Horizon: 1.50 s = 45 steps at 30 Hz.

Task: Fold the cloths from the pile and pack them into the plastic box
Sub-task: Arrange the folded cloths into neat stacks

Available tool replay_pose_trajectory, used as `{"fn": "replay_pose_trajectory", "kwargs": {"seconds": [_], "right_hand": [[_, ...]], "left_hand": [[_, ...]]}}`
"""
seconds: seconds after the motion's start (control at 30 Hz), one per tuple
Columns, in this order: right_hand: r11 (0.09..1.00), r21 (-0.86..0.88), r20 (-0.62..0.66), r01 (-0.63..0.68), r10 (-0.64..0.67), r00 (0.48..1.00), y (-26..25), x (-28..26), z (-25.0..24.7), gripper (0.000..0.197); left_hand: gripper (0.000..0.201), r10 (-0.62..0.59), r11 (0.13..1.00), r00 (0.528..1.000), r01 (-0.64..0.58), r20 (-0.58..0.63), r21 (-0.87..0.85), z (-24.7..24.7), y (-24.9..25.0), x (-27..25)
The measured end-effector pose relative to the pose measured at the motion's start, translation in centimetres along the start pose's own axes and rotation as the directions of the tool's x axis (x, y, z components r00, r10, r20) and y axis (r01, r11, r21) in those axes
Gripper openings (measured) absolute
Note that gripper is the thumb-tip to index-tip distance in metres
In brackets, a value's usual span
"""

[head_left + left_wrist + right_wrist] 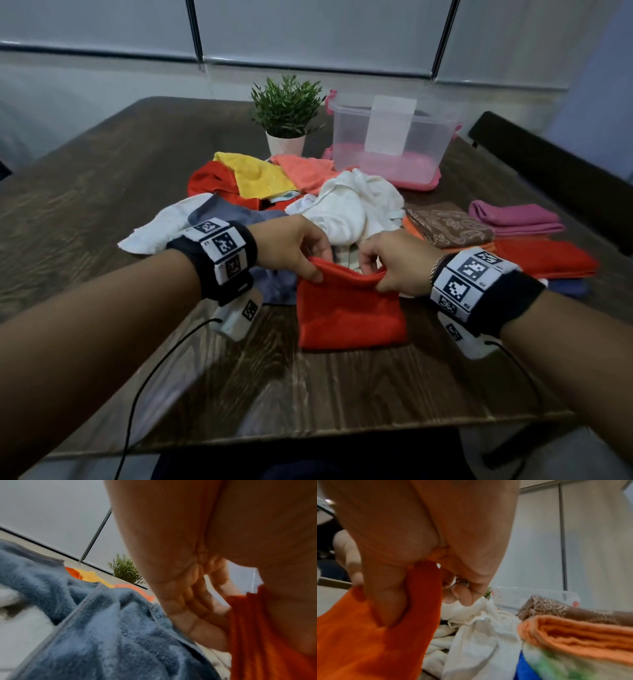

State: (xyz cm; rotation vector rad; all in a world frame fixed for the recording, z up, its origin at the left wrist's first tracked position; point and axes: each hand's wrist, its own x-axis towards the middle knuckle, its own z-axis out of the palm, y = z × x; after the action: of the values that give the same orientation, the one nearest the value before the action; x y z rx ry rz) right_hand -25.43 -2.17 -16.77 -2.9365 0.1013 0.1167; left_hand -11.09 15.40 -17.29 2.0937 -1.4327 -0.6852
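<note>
A folded orange-red cloth lies on the table in front of me, its far edge lifted. My left hand pinches the far left corner of that cloth between thumb and fingers. My right hand pinches the far right corner of the same cloth. Behind them sits the pile of loose cloths: white, grey-blue, yellow, salmon and red. The clear plastic box stands on a pink lid at the back right, open on top.
A small potted plant stands behind the pile, left of the box. Folded cloths lie at the right: brown patterned, pink, red. A dark chair stands past the table's right edge. Bare wooden table lies near me.
</note>
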Motion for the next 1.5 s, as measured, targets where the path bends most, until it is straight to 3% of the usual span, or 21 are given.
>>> {"fn": "replay_pose_trajectory", "kwargs": {"seconds": [0.1,0.23,0.37,0.47,0.7,0.83,0.93,1.0,1.07,1.13,1.17,1.23,1.27,1.33,1.37,1.43,1.5], "right_hand": [[0.995,-0.087,0.1,0.045,-0.036,0.994,-0.3,-0.6,0.2,0.035],[0.991,-0.125,0.184,0.055,-0.031,0.982,-0.2,-1.1,0.4,0.034],[0.992,-0.078,0.27,0.101,-0.077,0.96,-0.2,-1.7,0.9,0.033],[0.991,-0.044,0.29,0.128,-0.11,0.951,-0.4,-2.1,1.0,0.031],[0.99,0.01,0.358,0.143,-0.137,0.924,-0.3,-2.5,2.0,0.029],[0.995,0.056,0.25,0.081,-0.093,0.964,0.4,-1.8,2.1,0.023],[0.998,-0.015,0.292,0.062,-0.055,0.955,0.4,-1.6,2.1,0.056],[0.998,-0.032,0.272,0.054,-0.043,0.961,0.3,-1.4,1.8,0.052],[0.997,-0.006,0.108,0.082,-0.081,0.991,0.5,-1.3,0.9,0.034],[0.996,0.002,-0.085,0.089,-0.089,0.992,0.7,-1.3,-0.2,0.025],[0.995,-0.021,-0.131,0.092,-0.094,0.987,0.7,-1.5,-0.5,0.026],[0.98,-0.168,-0.042,0.106,-0.114,0.993,0.5,-1.7,-0.5,0.035],[0.971,-0.204,0.09,0.122,-0.105,0.99,0.3,-2.0,-0.1,0.04],[0.991,-0.104,0.329,0.089,-0.05,0.943,0.4,-2.5,0.9,0.037],[0.998,-0.015,0.356,0.056,-0.047,0.933,0.6,-2.6,1.2,0.03],[0.998,0.048,0.242,0.03,-0.041,0.969,1.3,-2.4,1.3,0.019],[0.997,-0.072,0.153,0.022,-0.011,0.988,2.1,-1.9,1.3,0.035]], "left_hand": [[0.024,0.053,0.994,0.981,-0.034,0.189,-0.104,0.9,0.7,-0.6],[0.027,0.096,0.984,0.963,-0.054,0.25,-0.17,2.7,1.1,-0.5],[0.017,0.056,0.997,0.969,-0.04,0.24,-0.071,3.4,0.5,-0.2],[0.022,0.012,0.998,0.958,-0.029,0.286,0.055,3.7,0.5,0.0],[0.054,-0.126,0.954,0.969,0.059,0.214,0.295,4.6,0.8,0.4],[0.057,-0.187,0.896,0.951,0.063,0.246,0.439,5.1,1.5,0.7],[0.04,-0.194,0.897,0.938,0.05,0.289,0.439,5.0,2.1,0.9],[0.028,-0.126,0.914,0.964,0.022,0.233,0.405,4.3,2.5,0.9],[0.029,0.001,0.918,0.999,-0.019,0.046,0.397,3.1,3.0,1.0],[0.033,0.157,0.907,0.981,-0.097,-0.114,0.41,2.0,3.5,1.0],[0.033,0.221,0.893,0.966,-0.146,-0.131,0.426,1.8,3.6,1.1],[0.033,0.237,0.849,0.971,-0.204,-0.008,0.487,2.0,3.4,0.9],[0.036,0.172,0.852,0.979,-0.202,0.105,0.483,2.4,3.1,0.6],[0.034,0.02,0.918,0.962,-0.125,0.271,0.377,3.1,2.4,0.5],[0.027,0.023,0.935,0.967,-0.111,0.255,0.336,3.3,1.9,0.6],[0.018,0.074,0.933,0.992,-0.104,0.099,0.343,3.4,1.3,1.1],[0.027,0.038,0.916,0.999,-0.046,0.03,0.399,3.4,1.0,1.5]]}}
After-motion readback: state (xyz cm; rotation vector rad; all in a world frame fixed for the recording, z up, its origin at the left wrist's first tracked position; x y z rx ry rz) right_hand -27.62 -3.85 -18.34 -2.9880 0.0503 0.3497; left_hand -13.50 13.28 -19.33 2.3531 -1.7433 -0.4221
